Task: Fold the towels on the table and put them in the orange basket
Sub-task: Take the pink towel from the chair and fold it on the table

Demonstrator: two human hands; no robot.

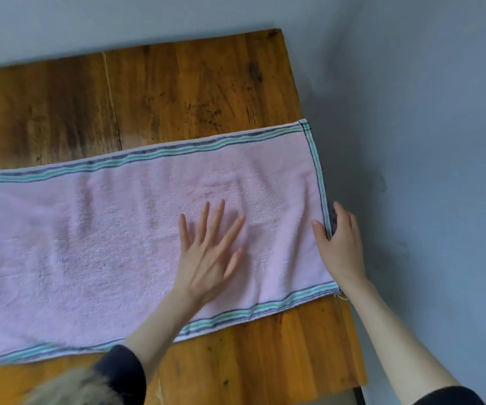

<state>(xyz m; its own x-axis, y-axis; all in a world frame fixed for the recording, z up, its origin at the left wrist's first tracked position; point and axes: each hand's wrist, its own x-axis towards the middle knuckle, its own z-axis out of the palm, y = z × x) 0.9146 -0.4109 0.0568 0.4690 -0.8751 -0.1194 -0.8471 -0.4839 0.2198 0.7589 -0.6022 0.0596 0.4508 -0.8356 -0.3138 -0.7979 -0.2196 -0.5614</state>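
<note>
Wooden table [195, 92] bears our pink towel [104, 229]; left hand [206, 258] presses flat, right hand [341, 247] pinches its end edge

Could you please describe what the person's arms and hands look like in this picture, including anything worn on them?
Both forearms are bare. The left hand and right hand wear no gloves; no rings or watch can be seen. A dark sleeve, pushed up towards the elbow, covers the left arm, and another dark sleeve shows at the lower edge on the right arm.

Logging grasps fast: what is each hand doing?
Left hand: open, fingers spread flat on the pink towel.
Right hand: grips the towel's short end.
</note>
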